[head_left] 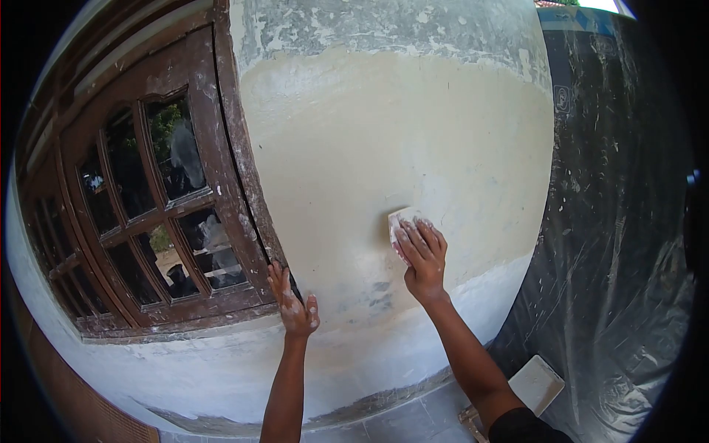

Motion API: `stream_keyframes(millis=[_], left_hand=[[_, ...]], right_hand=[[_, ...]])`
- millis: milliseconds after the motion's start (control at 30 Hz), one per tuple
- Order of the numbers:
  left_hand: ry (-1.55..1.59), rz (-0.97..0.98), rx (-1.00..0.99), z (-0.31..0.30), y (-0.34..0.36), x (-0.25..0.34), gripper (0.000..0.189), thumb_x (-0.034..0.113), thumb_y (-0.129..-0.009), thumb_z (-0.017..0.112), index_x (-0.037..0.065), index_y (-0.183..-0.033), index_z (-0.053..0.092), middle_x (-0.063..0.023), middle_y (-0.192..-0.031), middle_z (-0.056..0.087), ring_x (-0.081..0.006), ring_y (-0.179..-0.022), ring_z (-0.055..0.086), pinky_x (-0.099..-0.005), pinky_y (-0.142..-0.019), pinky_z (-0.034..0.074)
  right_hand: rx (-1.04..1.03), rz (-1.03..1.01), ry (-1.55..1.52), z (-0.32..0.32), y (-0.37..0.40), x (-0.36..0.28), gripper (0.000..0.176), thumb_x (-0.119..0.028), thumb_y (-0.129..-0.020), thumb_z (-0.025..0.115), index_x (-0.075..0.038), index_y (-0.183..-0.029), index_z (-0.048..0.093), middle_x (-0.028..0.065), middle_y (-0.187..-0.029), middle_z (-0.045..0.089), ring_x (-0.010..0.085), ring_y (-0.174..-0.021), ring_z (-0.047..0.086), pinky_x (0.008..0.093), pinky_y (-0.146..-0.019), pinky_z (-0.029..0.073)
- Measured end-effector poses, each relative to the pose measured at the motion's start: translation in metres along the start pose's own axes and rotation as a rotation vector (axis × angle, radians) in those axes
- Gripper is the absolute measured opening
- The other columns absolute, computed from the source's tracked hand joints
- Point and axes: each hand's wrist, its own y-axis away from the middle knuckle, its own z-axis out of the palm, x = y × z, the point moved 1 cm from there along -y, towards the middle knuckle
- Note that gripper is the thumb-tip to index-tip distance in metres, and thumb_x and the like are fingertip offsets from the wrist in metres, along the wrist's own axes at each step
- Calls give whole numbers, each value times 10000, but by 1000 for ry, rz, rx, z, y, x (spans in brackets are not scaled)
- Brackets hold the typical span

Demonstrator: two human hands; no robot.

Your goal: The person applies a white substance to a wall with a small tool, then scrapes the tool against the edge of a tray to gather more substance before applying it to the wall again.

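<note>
My right hand (425, 255) is closed on a pale, flat block (401, 221) with a reddish lower edge and presses it against the cream-coloured wall (354, 148). White residue coats its fingers. To the left, my left hand (294, 304) rests by the lower right corner of the brown window frame (247, 177), fingers apart and pointing up, with nothing in it. Grey smudges mark the wall between the two hands. Above the cream area the wall shows rough grey and white patches, and below it a white band.
Dark plastic sheeting (591, 221) with white splashes hangs at the right. A pale rectangular board or tray (536, 384) lies low at the right, beside my right forearm. Brown window panes fill the left, above grey floor tiles (399, 422).
</note>
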Motion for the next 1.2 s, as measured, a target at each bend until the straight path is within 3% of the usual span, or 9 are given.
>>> stream_keyframes(millis=[133, 367, 500, 567, 700, 767, 867, 1133, 1200], left_hand=[[-8, -28, -20, 1, 1, -1, 700, 359, -1005, 412, -40, -1546, 217, -324, -1631, 184, -493, -1532, 131, -642, -1209, 62], [3, -6, -11, 1, 1, -1, 695, 357, -1010, 406, -43, -1546, 217, -333, -1625, 192, -490, -1534, 126, -629, -1215, 51], [-11, -21, -5, 1, 0, 1, 695, 361, -1009, 427, -31, -1548, 227, -346, -1613, 215, -504, -1523, 154, -641, -1208, 71], [-2, -9, 20, 2, -2, 0, 694, 364, -1008, 447, -27, -1544, 245, -353, -1606, 231, -515, -1515, 176, -651, -1203, 89], [-12, -18, 13, 2, 2, 0, 694, 375, -1012, 447, -24, -1544, 248, -350, -1604, 242, -515, -1513, 182, -646, -1205, 90], [-16, -24, 17, 1, 1, 0, 694, 377, -1012, 448, -24, -1543, 249, -349, -1603, 245, -515, -1512, 184, -644, -1206, 90], [-37, -15, -16, 0, 1, 1, 703, 364, -1012, 402, -30, -1559, 203, -331, -1625, 195, -494, -1528, 147, -626, -1217, 75], [-22, -25, 4, 2, 1, 1, 696, 382, -1019, 430, -23, -1550, 234, -355, -1604, 235, -517, -1514, 177, -646, -1204, 89], [-29, -7, 5, 2, 3, 1, 697, 386, -1020, 425, -22, -1551, 231, -356, -1604, 236, -518, -1514, 178, -646, -1204, 91]], right_hand=[[27, -45, 36, 24, -37, 14, 558, 92, -781, 587, -109, -1294, 679, 75, -1357, 652, 317, -1334, 528, 504, -1149, 321], [-320, 131, -16, 20, 168, -19, 576, 39, -756, 659, -164, -1294, 679, 48, -1404, 623, 300, -1380, 493, 535, -1194, 276], [-390, 182, -41, 2, 226, -34, 420, -8, -830, 673, -147, -1226, 701, 57, -1356, 653, 292, -1337, 531, 514, -1148, 312], [-332, 173, -60, -5, 193, -35, 347, -21, -871, 666, -104, -1205, 712, 82, -1311, 678, 297, -1298, 564, 493, -1113, 333], [-33, 37, -29, -3, 30, -10, 545, 68, -756, 598, -76, -1276, 681, 107, -1347, 654, 335, -1331, 525, 522, -1126, 324], [61, -1, 50, 8, -25, 6, 555, 86, -768, 585, -90, -1285, 677, 101, -1348, 649, 335, -1339, 514, 516, -1139, 310], [15, -11, 54, 23, -38, 17, 587, 92, -759, 593, -124, -1298, 675, 74, -1361, 646, 318, -1351, 507, 514, -1149, 297], [-396, 149, -3, 8, 212, -31, 527, -15, -791, 672, -167, -1296, 669, 40, -1405, 619, 292, -1360, 500, 528, -1156, 292], [-451, 155, 4, -2, 230, -37, 486, -10, -800, 680, -165, -1260, 682, 36, -1368, 642, 293, -1334, 517, 538, -1135, 306]])
